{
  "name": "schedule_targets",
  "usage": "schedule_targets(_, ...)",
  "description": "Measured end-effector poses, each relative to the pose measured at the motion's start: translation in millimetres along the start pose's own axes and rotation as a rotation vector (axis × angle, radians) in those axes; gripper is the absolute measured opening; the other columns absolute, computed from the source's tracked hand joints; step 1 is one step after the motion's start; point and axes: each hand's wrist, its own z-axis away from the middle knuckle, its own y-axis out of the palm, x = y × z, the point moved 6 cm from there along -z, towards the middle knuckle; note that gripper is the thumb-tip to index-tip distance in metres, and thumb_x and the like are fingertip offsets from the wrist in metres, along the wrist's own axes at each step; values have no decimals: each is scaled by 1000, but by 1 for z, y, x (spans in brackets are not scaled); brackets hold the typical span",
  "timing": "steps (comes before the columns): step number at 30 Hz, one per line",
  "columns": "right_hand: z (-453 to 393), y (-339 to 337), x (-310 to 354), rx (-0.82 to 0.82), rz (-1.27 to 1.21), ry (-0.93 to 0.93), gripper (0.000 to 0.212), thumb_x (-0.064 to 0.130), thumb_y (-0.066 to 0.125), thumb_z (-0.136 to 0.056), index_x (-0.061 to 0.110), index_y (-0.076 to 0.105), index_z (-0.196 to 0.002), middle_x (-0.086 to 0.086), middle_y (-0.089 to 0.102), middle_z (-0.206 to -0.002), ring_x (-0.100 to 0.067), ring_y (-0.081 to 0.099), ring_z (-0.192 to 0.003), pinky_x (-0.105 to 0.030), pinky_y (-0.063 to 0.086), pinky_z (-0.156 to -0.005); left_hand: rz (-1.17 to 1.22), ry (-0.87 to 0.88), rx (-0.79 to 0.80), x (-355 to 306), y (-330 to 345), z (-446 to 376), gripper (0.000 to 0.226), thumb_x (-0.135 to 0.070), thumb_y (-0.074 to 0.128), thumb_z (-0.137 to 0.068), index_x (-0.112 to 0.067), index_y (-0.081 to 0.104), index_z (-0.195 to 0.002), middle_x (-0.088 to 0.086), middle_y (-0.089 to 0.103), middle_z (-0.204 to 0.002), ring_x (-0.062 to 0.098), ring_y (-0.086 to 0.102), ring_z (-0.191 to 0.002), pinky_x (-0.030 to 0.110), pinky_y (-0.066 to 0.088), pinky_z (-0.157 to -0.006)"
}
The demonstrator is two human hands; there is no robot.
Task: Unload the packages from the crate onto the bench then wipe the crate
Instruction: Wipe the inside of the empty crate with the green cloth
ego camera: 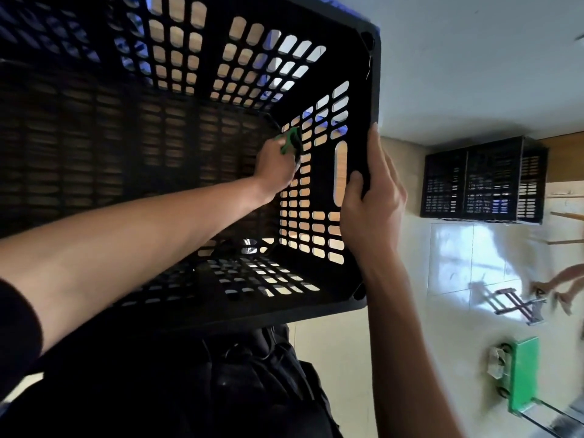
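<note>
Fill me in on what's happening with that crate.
A person is wiping the inside of a black slotted crate. The left hand reaches deep in and grips a green cloth against the inner wall. The right hand grips the rim, steadying it. No packages show inside.

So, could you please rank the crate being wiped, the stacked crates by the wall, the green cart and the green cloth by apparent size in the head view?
1. Crate being wiped, though nearness inflates it.
2. Stacked crates.
3. Green cart.
4. Green cloth, mostly hidden in the left hand.
</note>
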Motion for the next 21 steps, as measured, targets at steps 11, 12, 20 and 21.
schedule_targets(11, -5, -2, 1, -40, 9, -13, 69, -12, 46, -88, 6, 39, -155, -11, 62, -137, -8, 55, -113, 2, 31, -90, 81, -98, -88, 8, 1, -4, 28, 1, 42, -102, -5, 69, -108, -2, 55, -68, -1, 44, -41, 18, 33, -42)
schedule_targets(12, -4, -3, 2, -40, 4, -14, 69, -13, 46, -88, 5, 39, -155, -12, 62, -136, -4, 54, -110, 3, 31, -89, 58, -95, -73, 10, 2, 0, 29, 0, 42, -103, -4, 68, -116, -3, 55, -69, -2, 45, -40, 18, 32, -42)
schedule_targets(20, -4, -2, 3, -42, -10, -8, 70, -13, 45, -87, 5, 39, -155, -12, 63, -134, -12, 56, -114, 3, 30, -88, -89, -147, 92, 51, 2, 42, 18, -8, 56, -103, -5, 69, -115, 2, 71, -91, 20, 74, -69, 37, 61, -65)
schedule_targets(21, -3, -2, 3, -43, -7, -3, 70, -13, 45, -88, 6, 39, -155, -12, 62, -134, -12, 55, -113, 4, 30, -87, -114, -151, 109, 56, 1, 48, 16, -11, 56, -104, -10, 68, -114, -2, 69, -89, 6, 72, -64, 26, 60, -62)
